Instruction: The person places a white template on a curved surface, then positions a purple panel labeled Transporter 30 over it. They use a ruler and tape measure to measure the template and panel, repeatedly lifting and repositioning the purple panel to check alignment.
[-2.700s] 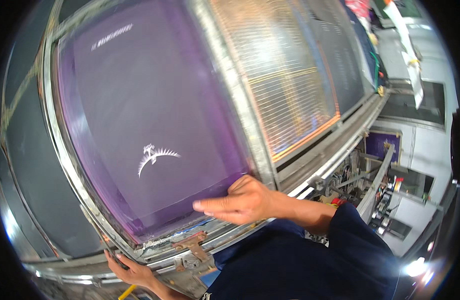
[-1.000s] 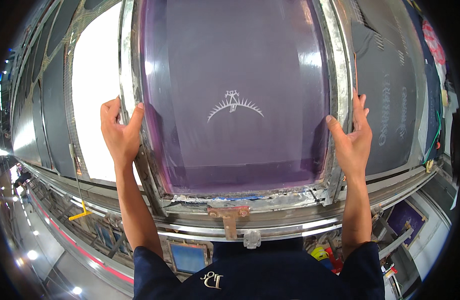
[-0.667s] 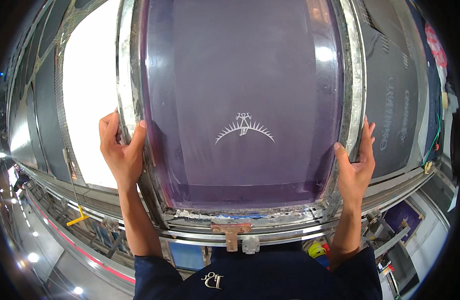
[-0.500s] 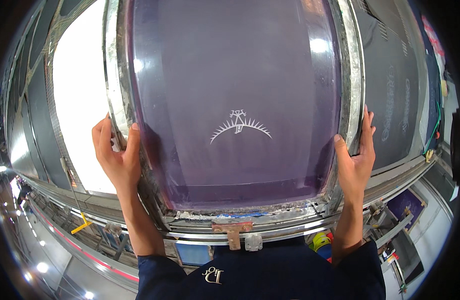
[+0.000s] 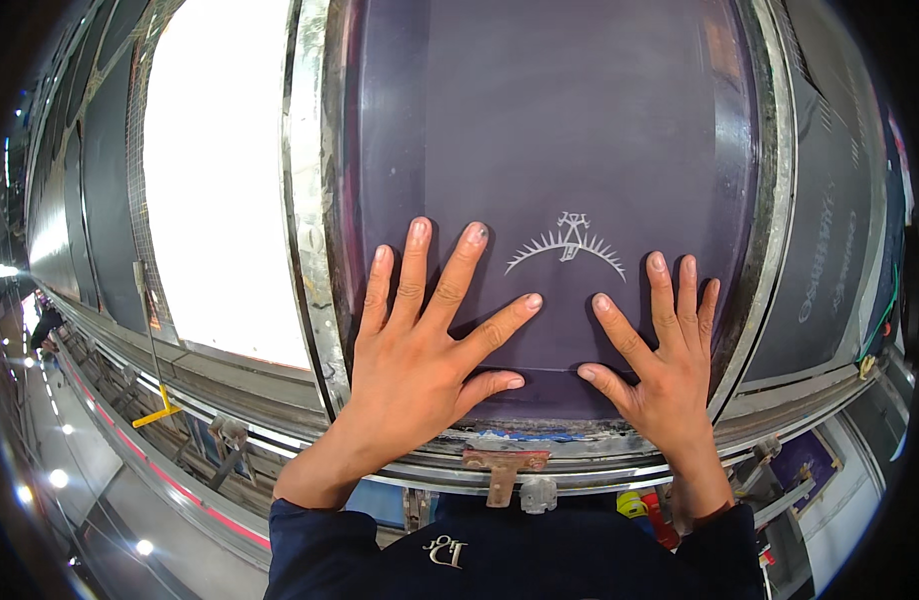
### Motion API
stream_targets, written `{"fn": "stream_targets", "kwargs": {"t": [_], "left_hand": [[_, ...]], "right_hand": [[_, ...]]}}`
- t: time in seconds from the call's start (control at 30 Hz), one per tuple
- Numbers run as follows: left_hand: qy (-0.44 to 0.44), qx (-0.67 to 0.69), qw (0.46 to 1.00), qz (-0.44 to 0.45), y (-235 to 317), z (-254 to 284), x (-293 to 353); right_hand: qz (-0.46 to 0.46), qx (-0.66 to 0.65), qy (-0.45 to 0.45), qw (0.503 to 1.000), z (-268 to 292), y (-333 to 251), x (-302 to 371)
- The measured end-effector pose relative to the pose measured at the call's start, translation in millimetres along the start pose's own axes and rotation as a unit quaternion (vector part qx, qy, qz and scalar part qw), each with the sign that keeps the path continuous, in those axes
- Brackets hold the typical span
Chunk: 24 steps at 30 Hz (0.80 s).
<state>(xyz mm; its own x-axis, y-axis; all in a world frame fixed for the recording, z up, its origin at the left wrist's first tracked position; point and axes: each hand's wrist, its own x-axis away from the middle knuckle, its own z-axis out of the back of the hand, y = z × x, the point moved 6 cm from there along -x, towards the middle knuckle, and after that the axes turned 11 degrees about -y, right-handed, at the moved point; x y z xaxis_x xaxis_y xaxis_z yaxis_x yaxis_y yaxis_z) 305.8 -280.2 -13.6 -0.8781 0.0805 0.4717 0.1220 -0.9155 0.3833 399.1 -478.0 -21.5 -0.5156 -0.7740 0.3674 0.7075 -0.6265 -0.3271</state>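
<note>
A screen printing frame (image 5: pixel 308 200) with a metal border lies in front of me. Its purple-grey mesh (image 5: pixel 570 120) carries a pale arched design (image 5: pixel 568 248) with spikes and a small figure on top. Palm down on the mesh, left of the design, is my left hand (image 5: pixel 420 350), fingers spread. My right hand (image 5: pixel 665 360) also lies flat with fingers apart, below and right of the design. Neither hand holds anything. At the frame's near edge, a rusty bracket (image 5: pixel 506 463) sits on the metal rail next to a grey metal knob (image 5: pixel 539 494).
A bright white panel (image 5: pixel 220 180) lies left of the frame, with dark panels beyond it. On the right is a dark grey board (image 5: pixel 825 230). A yellow-handled rod (image 5: pixel 158 413) leans at the left rail. Yellow and red items (image 5: pixel 648 512) show below the rail.
Both hands have let go of the frame's side bars and now lie flat on the mesh. The frame appears further right in the view.
</note>
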Motion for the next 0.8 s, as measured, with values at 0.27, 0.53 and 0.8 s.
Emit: {"fn": "stream_targets", "kwargs": {"t": [0.27,0.53,0.8], "left_hand": [[0.007,0.009,1.000,-0.006,-2.0,-2.4,1.8],[0.009,-0.016,1.000,-0.001,0.7,-3.1,-0.7],[0.016,-0.032,0.999,-0.007,1.7,-4.3,0.7]], "right_hand": [[0.009,-0.014,0.012,1.000,-5.0,1.1,2.9],[0.003,-0.043,-0.013,0.999,2.9,4.1,1.5],[0.012,-0.057,0.001,0.998,2.1,5.4,3.2]]}}
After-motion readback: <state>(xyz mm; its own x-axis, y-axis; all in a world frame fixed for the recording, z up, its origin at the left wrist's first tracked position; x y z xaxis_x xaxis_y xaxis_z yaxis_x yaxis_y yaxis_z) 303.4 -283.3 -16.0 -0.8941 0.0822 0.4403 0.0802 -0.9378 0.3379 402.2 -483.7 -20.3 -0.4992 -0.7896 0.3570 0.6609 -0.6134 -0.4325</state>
